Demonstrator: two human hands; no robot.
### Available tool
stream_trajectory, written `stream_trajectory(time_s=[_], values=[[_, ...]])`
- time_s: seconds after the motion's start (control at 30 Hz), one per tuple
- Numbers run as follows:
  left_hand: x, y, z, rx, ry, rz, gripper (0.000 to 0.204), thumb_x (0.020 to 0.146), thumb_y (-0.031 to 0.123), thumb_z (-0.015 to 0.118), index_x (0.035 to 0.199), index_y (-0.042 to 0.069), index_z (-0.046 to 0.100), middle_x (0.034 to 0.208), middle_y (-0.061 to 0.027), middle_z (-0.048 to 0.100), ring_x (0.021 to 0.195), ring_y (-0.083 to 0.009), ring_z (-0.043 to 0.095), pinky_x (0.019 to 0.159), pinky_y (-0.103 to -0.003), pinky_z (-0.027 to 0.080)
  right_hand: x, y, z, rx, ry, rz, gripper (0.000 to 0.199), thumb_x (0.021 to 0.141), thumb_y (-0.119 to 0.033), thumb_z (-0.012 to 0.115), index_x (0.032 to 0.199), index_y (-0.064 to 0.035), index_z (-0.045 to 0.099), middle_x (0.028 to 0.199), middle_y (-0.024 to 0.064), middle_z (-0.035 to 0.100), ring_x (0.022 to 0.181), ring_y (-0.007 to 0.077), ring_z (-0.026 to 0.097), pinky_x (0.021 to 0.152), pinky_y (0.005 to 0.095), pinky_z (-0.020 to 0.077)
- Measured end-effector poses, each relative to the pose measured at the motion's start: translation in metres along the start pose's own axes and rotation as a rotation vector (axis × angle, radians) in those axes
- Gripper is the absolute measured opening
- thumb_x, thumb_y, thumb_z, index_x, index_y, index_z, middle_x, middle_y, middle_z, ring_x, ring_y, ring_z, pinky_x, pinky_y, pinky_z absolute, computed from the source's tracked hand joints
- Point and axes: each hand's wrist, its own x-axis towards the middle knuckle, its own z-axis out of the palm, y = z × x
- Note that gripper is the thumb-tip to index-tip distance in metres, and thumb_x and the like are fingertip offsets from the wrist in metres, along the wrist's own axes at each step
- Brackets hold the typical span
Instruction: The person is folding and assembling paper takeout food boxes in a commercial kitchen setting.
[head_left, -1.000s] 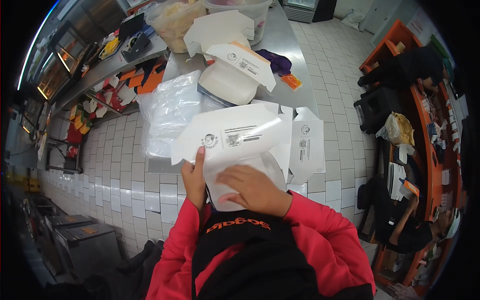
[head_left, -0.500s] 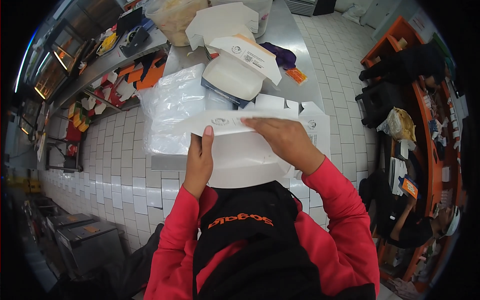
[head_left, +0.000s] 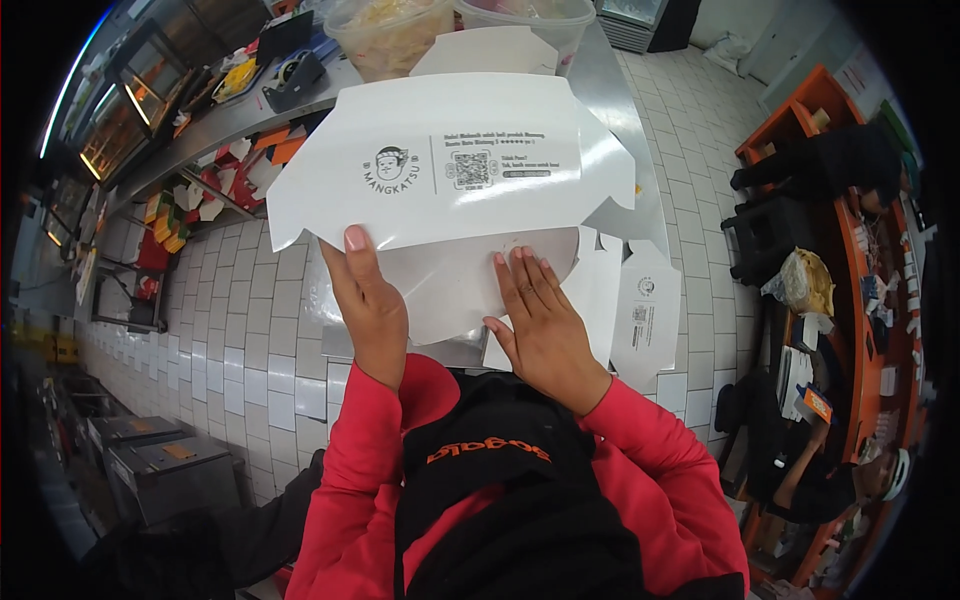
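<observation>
"Thumb in front, fingers behind: is that how our left hand (head_left: 372, 298) has the box (head_left: 435, 212)?"

"Yes, we pinch it by the near left part of its printed flap; most of those fingers are hidden."

"And our right hand (head_left: 545, 325)?"

"We have it flat and open, back upward, thumb apart, fingertips on the box's plain inner panel."

"Where is the box, then?"

"Before us, over the near end of the metal table (head_left: 622, 120), flap raised; we cannot tell whether its bottom touches the metal."

"What do we see beside it?"

"To our right, some white card (head_left: 600, 320), then a printed blank (head_left: 647, 310) near the table's edge."

"And farther off?"

"Past the flap, a carton (head_left: 485, 50), one tub (head_left: 385, 45) and a second tub (head_left: 530, 12). Leftward, a tape dispenser (head_left: 292, 85) on a counter (head_left: 215, 128); rightward, a black stool (head_left: 778, 235) by an orange shelf (head_left: 795, 105)."
</observation>
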Motion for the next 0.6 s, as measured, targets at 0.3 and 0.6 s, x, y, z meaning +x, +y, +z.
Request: stream_trajectory(time_s=[0.3, 0.6], values=[[0.006, -0.015, -0.017, -0.097, 0.121, -0.101, 0.067, 0.102, 0.048, 0.038, 0.141, -0.005, 0.031, 0.135, -0.0193, 0.044, 0.125, -0.0256, 0.042, 0.108, -0.032, 0.027, 0.017, 0.006, 0.003, 0.25, 0.06, -0.003, 0.051, 0.093, -0.019, 0.054, 0.138, 0.0019, 0.042, 0.144, 0.0207, 0.043, 0.135, 0.0347, 0.039, 0.11, 0.0436, 0.0337], [0.01, -0.017, -0.022, -0.143, 0.219, -0.149, 0.063, 0.103, 0.046, 0.039, 0.138, -0.005, 0.035, 0.129, -0.0178, 0.047, 0.12, -0.0235, 0.043, 0.106, -0.031, 0.029, 0.027, 0.011, 0.001, 0.362, -0.017, -0.022, 0.046, 0.089, -0.01, 0.055, 0.133, 0.0004, 0.046, 0.141, 0.0189, 0.046, 0.13, 0.0354, 0.044, 0.103, 0.0404, 0.0402]])
